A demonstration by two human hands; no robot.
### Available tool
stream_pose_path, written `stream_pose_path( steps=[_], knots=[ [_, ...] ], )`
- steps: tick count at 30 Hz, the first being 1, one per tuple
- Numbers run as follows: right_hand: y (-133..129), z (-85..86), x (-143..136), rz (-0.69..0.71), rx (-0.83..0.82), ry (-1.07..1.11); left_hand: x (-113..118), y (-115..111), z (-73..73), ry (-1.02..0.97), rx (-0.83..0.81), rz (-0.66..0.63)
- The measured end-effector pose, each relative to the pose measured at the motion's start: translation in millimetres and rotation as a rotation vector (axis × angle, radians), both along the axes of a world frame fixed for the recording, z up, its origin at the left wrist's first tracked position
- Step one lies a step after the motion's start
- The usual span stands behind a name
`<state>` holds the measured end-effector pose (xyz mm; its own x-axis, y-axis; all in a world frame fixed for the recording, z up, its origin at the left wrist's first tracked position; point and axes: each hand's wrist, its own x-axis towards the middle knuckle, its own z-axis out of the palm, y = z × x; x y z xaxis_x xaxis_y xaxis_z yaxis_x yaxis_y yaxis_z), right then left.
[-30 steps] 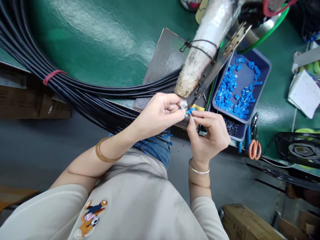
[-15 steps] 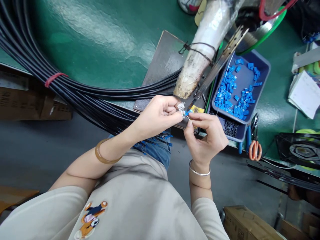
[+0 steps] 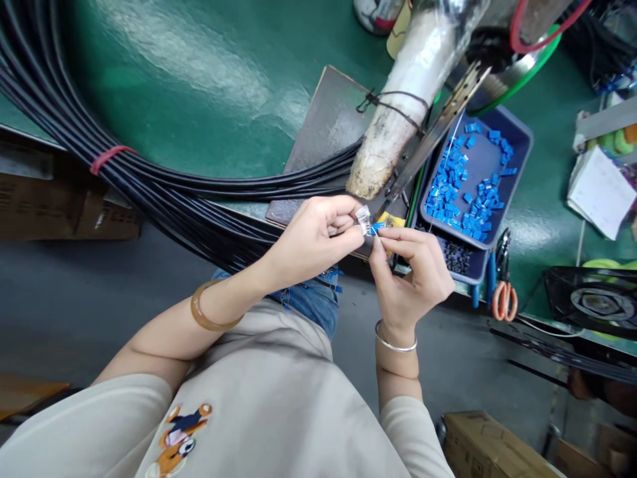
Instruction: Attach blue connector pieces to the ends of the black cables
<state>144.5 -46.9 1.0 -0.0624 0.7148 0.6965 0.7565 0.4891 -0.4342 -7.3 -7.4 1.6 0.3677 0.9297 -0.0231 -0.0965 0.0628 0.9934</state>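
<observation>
My left hand point(image 3: 323, 229) is closed round a cable end with a whitish, foil-like piece point(image 3: 363, 216) and thin wires showing at its fingertips. Against those wires sits a small blue connector point(image 3: 378, 228). My right hand point(image 3: 413, 265) pinches a thin light strand point(image 3: 375, 233) between thumb and forefinger, right beside the connector. The tip of a soldering iron point(image 3: 393, 192) comes down just above the connector. A yellow sponge-like piece point(image 3: 393, 221) lies behind my right fingertips.
A bundle of black cables point(image 3: 164, 174) curves in from the left. A wrapped white tube point(image 3: 383, 139) hangs over the dark board point(image 3: 328, 119). Right of it are a bin of blue connectors point(image 3: 517, 153), orange-handled scissors point(image 3: 504, 302) and a black fan point(image 3: 597, 300).
Both hands keep their grip beside the iron tip. The blue connector shows a little more clearly, and the light strand now stands more upright. The view has shifted slightly.
</observation>
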Motion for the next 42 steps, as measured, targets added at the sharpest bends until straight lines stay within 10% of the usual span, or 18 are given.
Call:
stream_pose_path(
  steps=[31,38,42],
  knots=[
    [1,2.5,-3,-0.031,0.023,-0.016,0,0,2.3,0.016,-0.007,-0.008],
    [-2,1.0,0,0.020,0.002,-0.055,-6,4,-1.0,0.001,-0.144,-0.111],
    [-8,6.2,4,-0.005,-0.039,0.137,-19,12,3.4,0.014,-0.227,-0.395]
  ],
)
